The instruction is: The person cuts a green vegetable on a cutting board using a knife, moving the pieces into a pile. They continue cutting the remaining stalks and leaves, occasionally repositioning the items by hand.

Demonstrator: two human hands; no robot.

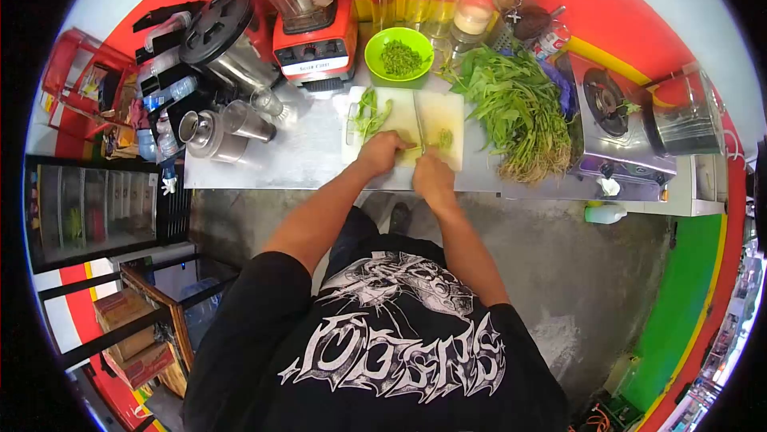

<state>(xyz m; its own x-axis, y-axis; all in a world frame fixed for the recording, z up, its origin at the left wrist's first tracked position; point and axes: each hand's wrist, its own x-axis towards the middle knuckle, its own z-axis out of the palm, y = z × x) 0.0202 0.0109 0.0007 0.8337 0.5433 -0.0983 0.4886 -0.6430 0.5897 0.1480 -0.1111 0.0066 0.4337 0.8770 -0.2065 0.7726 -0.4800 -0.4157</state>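
In the head view, green stems are pinned on the white cutting board by the closed left hand, while a knife is gripped by the right hand.

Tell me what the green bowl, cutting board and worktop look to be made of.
Bowl: probably glossy plastic, judging by its bright, even lime colour.
Cutting board: likely smooth plastic, pale with no wood grain showing.
Worktop: seemingly stainless steel, silvery with soft reflections.
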